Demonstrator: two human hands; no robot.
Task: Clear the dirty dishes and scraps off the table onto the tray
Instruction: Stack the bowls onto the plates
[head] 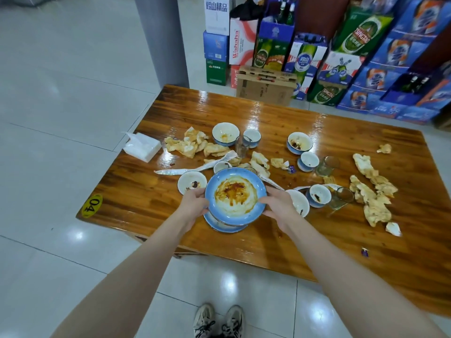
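Centre of frame, above tabletop [151, 191] near edge | sauce-smeared blue plate [235, 193] held over a second blue plate [220, 226], contact between them unclear | left grip [195, 202] clamped on its left rim | right grip [280, 203] clamped on its right rim | small bowls [225, 132], glasses [325, 165], crumpled scraps [373, 203] spread behind and to the right

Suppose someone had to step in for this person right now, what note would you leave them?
Left hand and right hand each grip a side of the sauce-smeared big blue bowl, above a blue plate near the table's front edge.
Left to clear: small bowls, glasses, crumpled napkins, all on the table.
No tray in view; nothing visibly cleared yet.
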